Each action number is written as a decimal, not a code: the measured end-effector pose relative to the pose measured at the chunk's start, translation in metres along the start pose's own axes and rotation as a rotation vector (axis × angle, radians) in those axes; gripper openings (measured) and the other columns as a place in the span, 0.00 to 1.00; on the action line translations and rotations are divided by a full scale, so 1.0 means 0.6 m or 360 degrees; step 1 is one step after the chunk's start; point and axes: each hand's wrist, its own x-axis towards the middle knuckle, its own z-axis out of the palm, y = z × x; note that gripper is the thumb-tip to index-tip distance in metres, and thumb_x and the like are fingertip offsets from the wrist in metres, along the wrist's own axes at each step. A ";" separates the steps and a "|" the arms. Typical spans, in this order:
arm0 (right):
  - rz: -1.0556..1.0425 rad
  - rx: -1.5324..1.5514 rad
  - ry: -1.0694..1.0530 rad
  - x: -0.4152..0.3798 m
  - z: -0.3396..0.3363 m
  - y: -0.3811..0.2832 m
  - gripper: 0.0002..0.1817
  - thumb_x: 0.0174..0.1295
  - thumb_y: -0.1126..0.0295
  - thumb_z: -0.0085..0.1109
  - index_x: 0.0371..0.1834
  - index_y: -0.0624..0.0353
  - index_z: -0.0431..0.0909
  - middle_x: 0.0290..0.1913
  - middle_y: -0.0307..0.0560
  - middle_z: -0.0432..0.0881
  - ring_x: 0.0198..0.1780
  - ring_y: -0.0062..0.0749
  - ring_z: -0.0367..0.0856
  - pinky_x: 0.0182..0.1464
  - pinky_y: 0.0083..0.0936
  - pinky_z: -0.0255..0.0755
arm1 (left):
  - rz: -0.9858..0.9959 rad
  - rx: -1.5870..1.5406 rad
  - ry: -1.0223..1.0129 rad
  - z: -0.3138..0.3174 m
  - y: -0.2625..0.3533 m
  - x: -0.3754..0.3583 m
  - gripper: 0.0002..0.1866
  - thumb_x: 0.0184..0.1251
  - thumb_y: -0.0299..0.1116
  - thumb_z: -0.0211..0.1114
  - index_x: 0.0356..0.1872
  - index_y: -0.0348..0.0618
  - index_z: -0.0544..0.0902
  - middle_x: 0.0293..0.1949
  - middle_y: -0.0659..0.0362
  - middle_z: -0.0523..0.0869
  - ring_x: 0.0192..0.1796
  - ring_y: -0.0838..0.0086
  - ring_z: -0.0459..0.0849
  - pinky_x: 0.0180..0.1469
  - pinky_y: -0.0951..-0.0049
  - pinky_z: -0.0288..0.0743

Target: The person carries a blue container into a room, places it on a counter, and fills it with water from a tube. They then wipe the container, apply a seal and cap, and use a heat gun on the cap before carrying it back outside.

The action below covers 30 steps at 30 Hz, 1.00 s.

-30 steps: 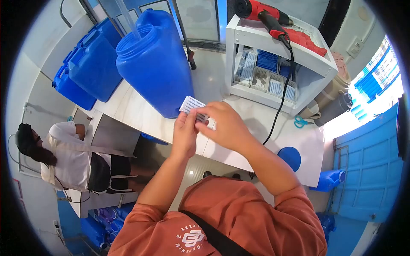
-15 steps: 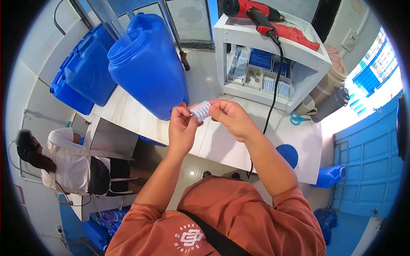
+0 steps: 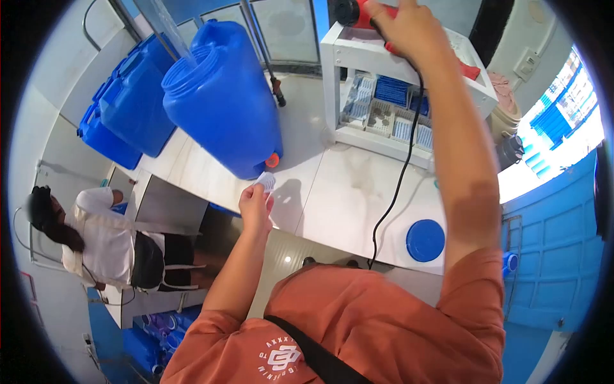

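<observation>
Between the thumb and fingers of my left hand [image 3: 254, 210] is a small white printed label [image 3: 266, 181], held over the table edge. Just beyond it stands a large open blue water jug [image 3: 224, 109] with a red-orange cap [image 3: 273, 160] low on its side. A clear stream of water [image 3: 167, 29] runs into the jug's mouth. My right hand [image 3: 414, 37] reaches to the top of the white shelf and is closed around the handle of a red and black heat gun [image 3: 352, 13]. My fingers partly hide the gun.
The white shelf [image 3: 329, 83] holds small baskets [image 3: 380, 118] of packets. A black cord [image 3: 398, 185] hangs across the white table [image 3: 339, 211], near a round blue lid [image 3: 426, 240]. More blue jugs [image 3: 131, 109] stand at left. Another person [image 3: 105, 233] works at the lower left.
My right hand has let go of the label and moved up and right to the heat gun. My left hand keeps the label, slightly lower and to the left.
</observation>
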 end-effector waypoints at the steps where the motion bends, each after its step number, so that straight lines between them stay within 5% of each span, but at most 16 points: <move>1: 0.0405 0.0190 -0.0324 0.012 -0.022 -0.015 0.30 0.63 0.46 0.62 0.51 0.65 0.76 0.30 0.52 0.82 0.31 0.45 0.84 0.44 0.40 0.79 | -0.0002 0.0004 0.0027 0.004 -0.009 0.010 0.12 0.65 0.36 0.64 0.45 0.45 0.74 0.37 0.63 0.80 0.40 0.81 0.77 0.42 0.78 0.74; 2: 0.0401 0.0200 -0.0345 0.030 -0.004 -0.001 0.30 0.63 0.46 0.62 0.51 0.65 0.76 0.30 0.52 0.82 0.31 0.45 0.84 0.44 0.40 0.79 | -0.0014 -0.0050 0.0100 0.011 -0.016 0.020 0.12 0.65 0.36 0.64 0.45 0.45 0.73 0.36 0.63 0.78 0.39 0.81 0.76 0.42 0.78 0.74; 4: 0.0354 0.0155 -0.0917 0.079 0.040 0.052 0.24 0.64 0.49 0.63 0.45 0.62 0.80 0.27 0.45 0.81 0.28 0.36 0.83 0.37 0.35 0.81 | -0.0019 -0.0107 0.0176 0.030 -0.025 0.037 0.12 0.64 0.36 0.64 0.44 0.46 0.73 0.35 0.63 0.77 0.37 0.81 0.75 0.41 0.78 0.73; 7: 0.0356 0.0545 -0.0768 0.094 0.081 0.095 0.34 0.63 0.40 0.59 0.51 0.65 0.78 0.42 0.50 0.81 0.43 0.33 0.80 0.46 0.35 0.74 | 0.0002 -0.0214 0.0329 0.053 -0.034 0.056 0.12 0.64 0.36 0.64 0.43 0.47 0.72 0.34 0.64 0.75 0.35 0.81 0.73 0.40 0.76 0.73; 11: 0.0430 0.0678 -0.0950 0.092 0.046 0.110 0.38 0.60 0.41 0.64 0.58 0.67 0.74 0.45 0.49 0.80 0.43 0.27 0.78 0.45 0.26 0.75 | -0.0162 -0.0411 0.0270 0.073 -0.022 0.076 0.13 0.63 0.37 0.65 0.43 0.49 0.70 0.33 0.64 0.74 0.34 0.81 0.72 0.40 0.70 0.73; 13: 0.0398 0.1769 -0.0683 0.069 0.026 0.103 0.19 0.64 0.53 0.65 0.40 0.61 0.81 0.28 0.42 0.81 0.27 0.27 0.81 0.26 0.26 0.78 | -0.0300 -0.0443 0.0246 0.077 -0.019 0.085 0.13 0.63 0.37 0.65 0.42 0.49 0.70 0.33 0.64 0.73 0.33 0.81 0.71 0.40 0.69 0.72; 14: 0.0502 0.1998 -0.0633 0.037 -0.008 0.081 0.19 0.63 0.55 0.66 0.41 0.62 0.79 0.30 0.44 0.81 0.27 0.25 0.81 0.21 0.20 0.76 | -0.0344 -0.0485 0.0204 0.076 -0.021 0.093 0.13 0.63 0.37 0.66 0.42 0.50 0.71 0.32 0.65 0.73 0.33 0.81 0.71 0.39 0.69 0.72; 17: 0.0065 0.2718 -0.0863 0.012 -0.048 0.141 0.20 0.65 0.58 0.65 0.47 0.66 0.77 0.38 0.46 0.83 0.33 0.27 0.83 0.30 0.24 0.81 | -0.0298 -0.0356 0.0244 0.092 -0.022 0.089 0.11 0.64 0.36 0.66 0.41 0.48 0.72 0.32 0.65 0.74 0.32 0.79 0.72 0.40 0.69 0.72; 19: -0.0361 0.2781 -0.1029 -0.037 -0.075 0.142 0.46 0.55 0.44 0.71 0.66 0.70 0.66 0.49 0.52 0.79 0.44 0.27 0.77 0.45 0.20 0.75 | -0.0211 -0.0186 0.0336 0.099 -0.038 0.092 0.10 0.65 0.35 0.65 0.40 0.46 0.73 0.32 0.64 0.75 0.33 0.78 0.73 0.40 0.68 0.73; 20: -0.0339 0.2703 -0.0926 -0.076 -0.085 0.153 0.48 0.54 0.49 0.73 0.70 0.70 0.60 0.54 0.54 0.78 0.44 0.27 0.76 0.46 0.18 0.75 | 0.0168 0.0080 0.0377 0.100 -0.058 0.108 0.10 0.64 0.32 0.64 0.42 0.44 0.73 0.34 0.63 0.77 0.37 0.74 0.77 0.43 0.67 0.74; 21: -0.0353 0.2460 -0.0896 -0.102 -0.100 0.154 0.43 0.54 0.51 0.72 0.66 0.69 0.65 0.53 0.56 0.80 0.43 0.33 0.80 0.47 0.25 0.77 | 0.0550 0.0344 0.0410 0.102 -0.073 0.121 0.11 0.64 0.29 0.63 0.44 0.41 0.72 0.36 0.61 0.79 0.41 0.70 0.80 0.46 0.67 0.75; 22: -0.0364 0.2218 -0.0866 -0.127 -0.115 0.152 0.38 0.53 0.53 0.70 0.62 0.67 0.70 0.51 0.58 0.82 0.42 0.39 0.83 0.48 0.32 0.78 | 0.0547 0.0346 0.0407 0.101 -0.080 0.126 0.11 0.64 0.29 0.63 0.44 0.41 0.72 0.36 0.61 0.79 0.41 0.70 0.80 0.46 0.67 0.75; 24: -0.0220 0.1756 -0.0807 -0.187 -0.134 0.126 0.47 0.44 0.60 0.71 0.67 0.71 0.63 0.52 0.58 0.80 0.39 0.31 0.81 0.44 0.23 0.76 | 0.0814 0.0810 0.0429 0.098 -0.090 0.135 0.15 0.63 0.27 0.65 0.46 0.33 0.71 0.44 0.52 0.80 0.45 0.66 0.82 0.50 0.67 0.75; 27: 0.0285 0.1479 -0.0889 -0.263 -0.117 0.108 0.32 0.40 0.67 0.66 0.54 0.66 0.73 0.36 0.46 0.80 0.33 0.25 0.77 0.39 0.21 0.72 | 0.1085 0.0512 0.0447 0.099 -0.116 0.118 0.24 0.60 0.24 0.65 0.54 0.30 0.66 0.50 0.44 0.79 0.53 0.60 0.81 0.57 0.65 0.73; 29: 0.0101 0.1365 -0.0833 -0.306 -0.087 0.115 0.10 0.50 0.77 0.62 0.37 0.64 0.81 0.27 0.34 0.75 0.28 0.17 0.72 0.32 0.16 0.66 | 0.1118 0.0513 0.0365 0.103 -0.112 0.106 0.27 0.60 0.23 0.64 0.58 0.29 0.62 0.53 0.41 0.77 0.57 0.59 0.80 0.60 0.66 0.71; 30: -0.0083 0.1313 -0.0915 -0.320 -0.067 0.138 0.10 0.54 0.80 0.62 0.41 0.64 0.82 0.28 0.34 0.76 0.28 0.16 0.72 0.31 0.15 0.66 | 0.1150 0.0514 0.0289 0.101 -0.108 0.100 0.30 0.60 0.21 0.63 0.62 0.28 0.59 0.57 0.37 0.75 0.60 0.57 0.78 0.63 0.66 0.69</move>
